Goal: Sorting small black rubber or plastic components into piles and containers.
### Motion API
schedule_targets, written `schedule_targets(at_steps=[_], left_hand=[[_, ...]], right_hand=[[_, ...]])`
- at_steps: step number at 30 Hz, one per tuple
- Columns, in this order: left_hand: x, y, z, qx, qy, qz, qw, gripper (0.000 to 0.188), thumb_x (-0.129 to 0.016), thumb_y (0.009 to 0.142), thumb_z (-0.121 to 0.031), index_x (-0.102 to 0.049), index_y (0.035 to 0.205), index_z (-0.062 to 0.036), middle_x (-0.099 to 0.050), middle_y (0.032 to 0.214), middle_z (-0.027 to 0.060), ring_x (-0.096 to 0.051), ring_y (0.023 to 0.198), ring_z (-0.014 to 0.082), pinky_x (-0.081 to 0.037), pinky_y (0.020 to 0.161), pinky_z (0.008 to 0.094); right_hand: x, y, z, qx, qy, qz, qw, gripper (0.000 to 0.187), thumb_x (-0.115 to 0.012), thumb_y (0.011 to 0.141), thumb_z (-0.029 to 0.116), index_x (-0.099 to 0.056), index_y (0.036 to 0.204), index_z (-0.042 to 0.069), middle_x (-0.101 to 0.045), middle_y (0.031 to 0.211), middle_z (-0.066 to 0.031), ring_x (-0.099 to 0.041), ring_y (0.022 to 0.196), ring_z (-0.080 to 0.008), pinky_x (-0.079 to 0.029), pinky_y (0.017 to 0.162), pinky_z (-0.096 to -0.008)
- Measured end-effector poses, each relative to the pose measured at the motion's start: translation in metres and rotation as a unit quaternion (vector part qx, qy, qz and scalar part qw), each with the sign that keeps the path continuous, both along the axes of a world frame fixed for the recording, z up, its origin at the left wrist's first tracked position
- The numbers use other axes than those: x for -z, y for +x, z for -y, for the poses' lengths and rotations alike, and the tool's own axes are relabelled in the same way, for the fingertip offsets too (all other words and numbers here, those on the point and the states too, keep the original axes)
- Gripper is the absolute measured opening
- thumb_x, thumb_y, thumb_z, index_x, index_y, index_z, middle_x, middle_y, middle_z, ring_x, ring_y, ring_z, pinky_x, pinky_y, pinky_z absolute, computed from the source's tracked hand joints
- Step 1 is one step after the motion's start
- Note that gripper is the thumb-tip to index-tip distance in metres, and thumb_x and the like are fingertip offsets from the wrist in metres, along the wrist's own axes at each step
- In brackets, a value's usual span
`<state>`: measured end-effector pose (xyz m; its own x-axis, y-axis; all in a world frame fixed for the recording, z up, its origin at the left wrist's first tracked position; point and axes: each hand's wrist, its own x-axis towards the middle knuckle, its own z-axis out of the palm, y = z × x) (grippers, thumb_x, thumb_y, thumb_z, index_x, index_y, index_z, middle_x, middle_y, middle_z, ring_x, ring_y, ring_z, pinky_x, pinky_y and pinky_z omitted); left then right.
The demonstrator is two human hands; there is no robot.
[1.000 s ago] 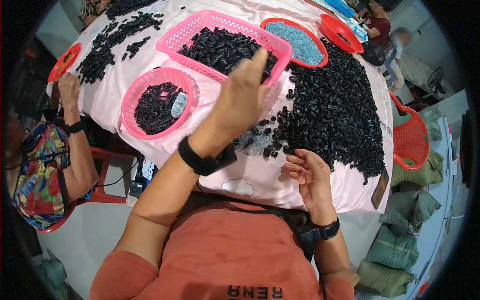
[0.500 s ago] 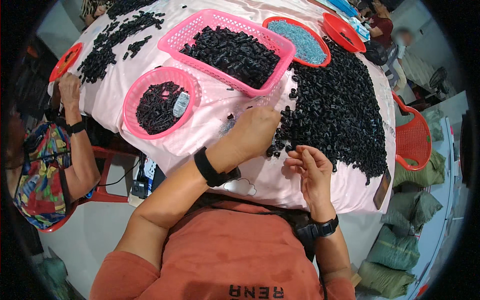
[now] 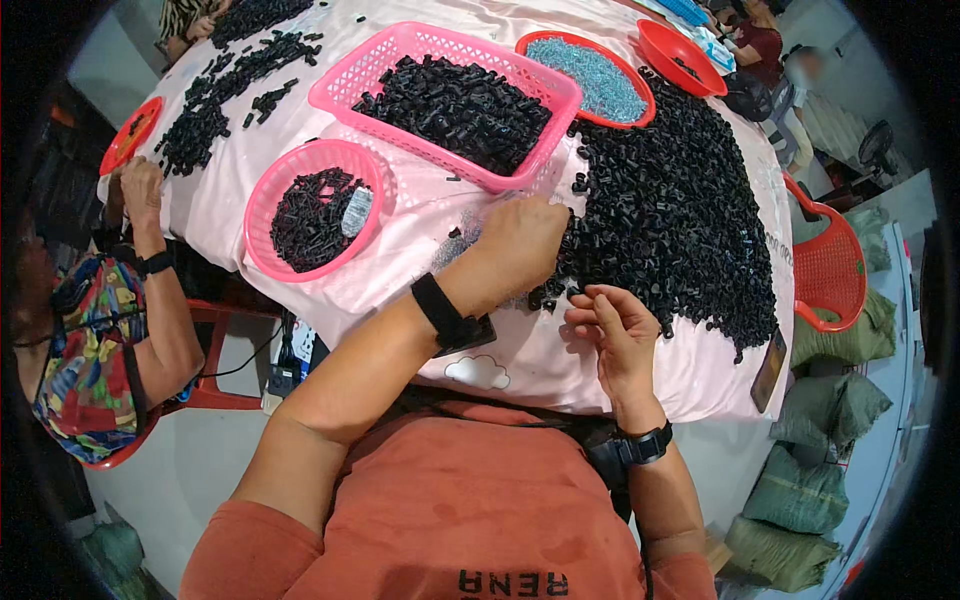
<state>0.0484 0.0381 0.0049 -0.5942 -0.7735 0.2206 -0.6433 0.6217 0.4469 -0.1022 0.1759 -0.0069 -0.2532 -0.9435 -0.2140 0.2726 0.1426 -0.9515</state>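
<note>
My left hand (image 3: 522, 245) is closed in a fist-like pinch at the left edge of a large pile of small black plastic parts (image 3: 680, 210). Its fingertips face away, so whatever they hold is hidden. Just to the right and nearer to me, my right hand (image 3: 618, 325) has its fingers bent together. A small black plastic part (image 3: 573, 293) shows at those fingertips, close to the pile's near edge. Beside my left hand, small clear pieces (image 3: 458, 243) lie scattered on the pale pink cloth (image 3: 400, 290).
A pink rectangular basket (image 3: 345, 108) of black parts stands beyond my hands. Left of it is a round pink basket (image 3: 262, 232) with thin black pieces. A red tray (image 3: 648, 118) holds clear bits. A phone (image 3: 768, 372) lies at the right edge; another person's hand (image 3: 140, 190) is at left.
My left wrist has shifted a little to the right and away from me, the hand still closed. My right hand keeps nearly the same pose. The whole view has shifted slightly.
</note>
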Motion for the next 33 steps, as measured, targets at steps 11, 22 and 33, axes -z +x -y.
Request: schedule_targets(at_steps=[11, 22, 33], left_hand=[[-0.001, 0.01, -0.005, 0.026, 0.006, -0.089, 0.996, 0.013, -0.061, 0.077, -0.004, -0.058, 0.09, -0.0009, -0.063, 0.088, 0.0211, -0.061, 0.087, 0.0418, -0.047, 0.076, 0.0505], [-0.008, -0.011, -0.015, 0.053, -0.015, -0.089, 0.995, 0.018, -0.057, 0.077, -0.002, -0.059, 0.095, -0.0026, -0.063, 0.092, 0.0191, -0.063, 0.084, 0.0426, -0.05, 0.073, 0.0502], [-0.013, -0.01, -0.021, 0.062, 0.045, -0.19, 0.979, 0.018, -0.06, 0.079, -0.003, -0.059, 0.096, 0.0005, -0.065, 0.079, 0.0214, -0.067, 0.078, 0.0376, -0.051, 0.066, 0.0456]], right_hand=[[-0.001, -0.001, -0.002, -0.003, -0.016, -0.005, 1.0, 0.019, -0.059, 0.098, 0.012, -0.063, 0.112, -0.001, -0.071, 0.099, -0.0132, -0.07, 0.082, -0.0159, -0.057, 0.067, -0.0231], [0.002, -0.002, -0.003, -0.005, -0.022, -0.006, 1.0, 0.02, -0.058, 0.099, 0.011, -0.062, 0.112, -0.002, -0.071, 0.099, -0.0136, -0.07, 0.081, -0.0156, -0.057, 0.067, -0.0235], [-0.005, 0.006, -0.001, 0.039, -0.034, 0.008, 0.999, 0.026, -0.06, 0.097, 0.007, -0.059, 0.121, -0.002, -0.069, 0.101, -0.0106, -0.069, 0.08, -0.0152, -0.056, 0.066, -0.0234]])
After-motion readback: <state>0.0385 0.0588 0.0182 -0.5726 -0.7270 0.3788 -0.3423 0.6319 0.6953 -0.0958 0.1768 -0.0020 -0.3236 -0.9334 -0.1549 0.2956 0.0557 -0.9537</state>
